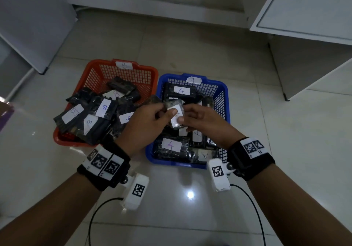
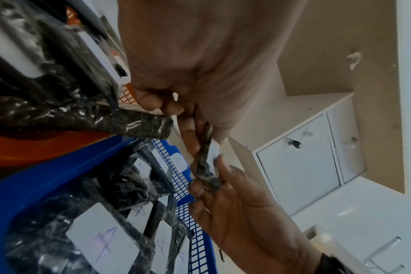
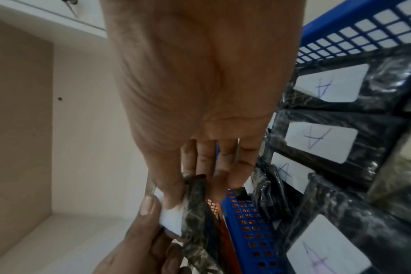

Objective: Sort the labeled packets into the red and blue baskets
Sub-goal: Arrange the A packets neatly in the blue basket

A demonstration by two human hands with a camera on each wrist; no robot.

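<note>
A dark plastic-wrapped packet (image 1: 176, 115) with a white label is held over the left part of the blue basket (image 1: 224, 93). My left hand (image 1: 167, 112) pinches its upper left, thumb on the label. My right hand (image 1: 182, 117) pinches its lower right edge. The thumbs cover the letter. In the left wrist view the packet (image 2: 205, 148) shows edge-on between my left hand (image 2: 190, 118) and right hand (image 2: 214, 178). The right wrist view shows the packet (image 3: 195, 204) held by both hands. The red basket (image 1: 91, 68), tagged B, holds several B packets (image 1: 103, 108). The blue basket, tagged A, holds several A packets (image 1: 182, 90).
Both baskets stand side by side on a glossy tiled floor (image 1: 285, 150). A white cabinet (image 1: 308, 17) stands at the back right, and a white panel (image 1: 34, 26) leans at the back left. Black cables (image 1: 255, 207) trail from the wrist cameras near the front.
</note>
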